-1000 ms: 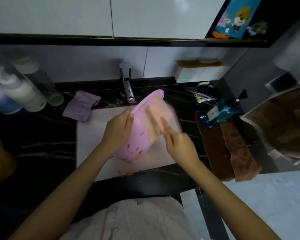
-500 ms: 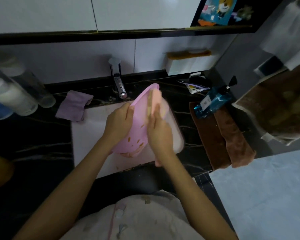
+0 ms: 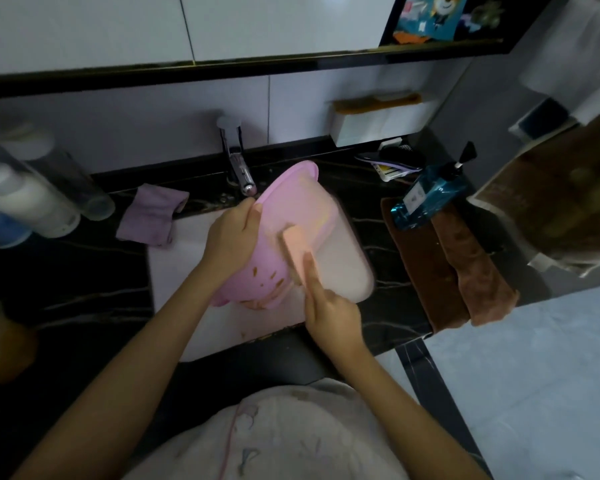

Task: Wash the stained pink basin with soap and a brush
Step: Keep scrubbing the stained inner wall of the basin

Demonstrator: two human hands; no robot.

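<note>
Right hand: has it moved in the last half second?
Yes. The right hand, holding the brush on the pink basin, has slid away from the faucet toward the sink's front edge.

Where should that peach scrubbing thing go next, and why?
Probably slide down onto the brown stains low on the pink basin: the right hand holds the peach block just beside them, while the left hand grips the basin tilted over the sink.

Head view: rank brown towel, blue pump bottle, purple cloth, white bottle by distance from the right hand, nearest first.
From the right hand, holding the brush:
1. brown towel, close on the right.
2. blue pump bottle, right rear, at the towel's far end.
3. purple cloth, left of the sink.
4. white bottle, far left.
</note>
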